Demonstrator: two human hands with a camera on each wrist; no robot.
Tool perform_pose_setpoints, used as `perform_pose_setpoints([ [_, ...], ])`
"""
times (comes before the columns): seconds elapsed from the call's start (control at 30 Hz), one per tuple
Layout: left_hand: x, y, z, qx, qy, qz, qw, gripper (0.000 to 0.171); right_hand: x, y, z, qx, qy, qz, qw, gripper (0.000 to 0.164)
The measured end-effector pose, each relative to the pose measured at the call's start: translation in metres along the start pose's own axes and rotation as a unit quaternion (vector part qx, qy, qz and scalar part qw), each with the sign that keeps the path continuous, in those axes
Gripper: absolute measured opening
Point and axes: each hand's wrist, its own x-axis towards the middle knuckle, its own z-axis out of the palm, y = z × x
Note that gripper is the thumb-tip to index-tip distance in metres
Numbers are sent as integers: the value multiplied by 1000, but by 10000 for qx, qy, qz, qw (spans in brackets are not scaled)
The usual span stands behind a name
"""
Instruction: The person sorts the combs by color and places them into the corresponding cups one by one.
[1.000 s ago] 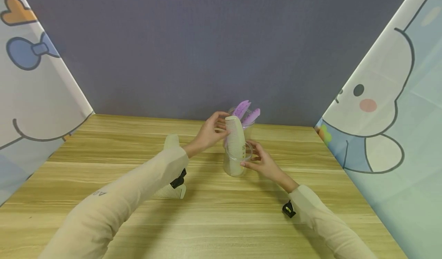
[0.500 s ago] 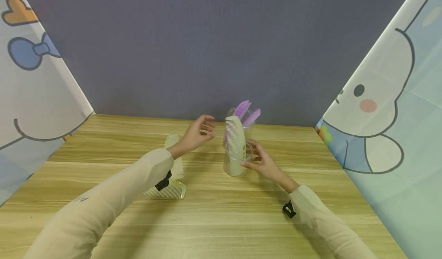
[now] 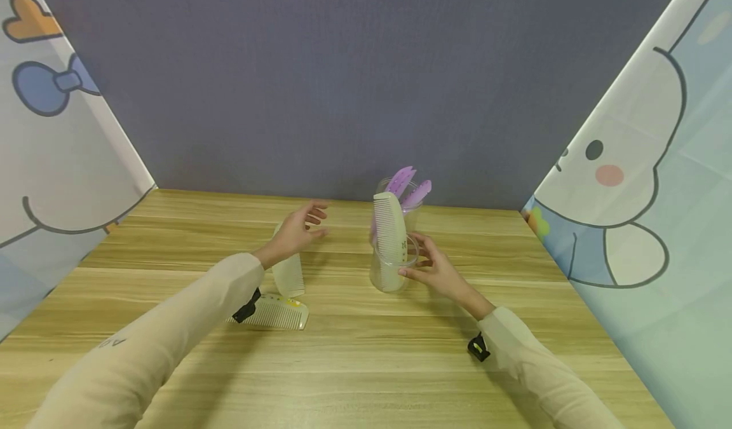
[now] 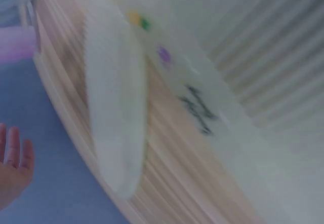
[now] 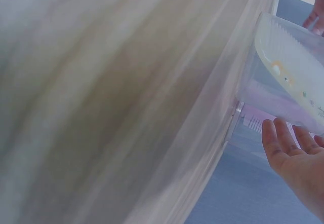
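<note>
My right hand (image 3: 437, 273) holds a clear plastic cup (image 3: 375, 276) near its rim, thumb in front and fingers behind. A pale cream comb (image 3: 391, 225) stands in that cup, its upper end well above the rim; printed flowers show on this comb (image 5: 291, 77) in the right wrist view. Holding nothing, my left hand (image 3: 293, 232) hovers with loose fingers over the far end of a second cream comb (image 3: 290, 275) on the table. Nearer to me lies a third cream comb (image 3: 280, 313), partly hidden by the wrist camera; lettering shows on this comb (image 4: 197, 110) in the left wrist view.
Right behind the held cup stands another clear cup (image 3: 413, 218) with several purple combs (image 3: 416, 194). A dark grey panel (image 3: 343, 86) borders the back of the wooden table (image 3: 366, 365). Cartoon-printed panels (image 3: 623, 238) stand at both sides.
My left hand has let go of the comb in the cup and moved left, over the combs on the table. My right hand stays on the cup.
</note>
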Motion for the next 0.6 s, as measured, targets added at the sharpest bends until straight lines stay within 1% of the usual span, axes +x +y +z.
perform_pose_setpoints([
  [0.1, -4, -7, -4, 142, 82, 52, 9999, 53, 0, -1, 0, -13, 14, -27, 10000, 74],
  [0.2, -8, -13, -8, 267, 195, 196, 9993, 51, 0, -1, 1, 6, 37, -65, 10000, 74],
  [0.27, -10, -17, -11, 340, 206, 211, 9990, 52, -1, -1, 1, 22, 33, -78, 10000, 75],
  [0.33, -10, -23, -14, 439, 189, 180, 9987, 53, -1, -2, 1, 46, 33, -80, 10000, 76],
  [0.47, -10, -33, -20, 694, 30, -48, 9976, 55, -1, -2, 1, 56, 32, -1, 10000, 75],
  [0.6, -12, -39, -25, 973, -77, -265, 9949, 55, -1, -1, 1, 31, 14, 12, 10000, 74],
])
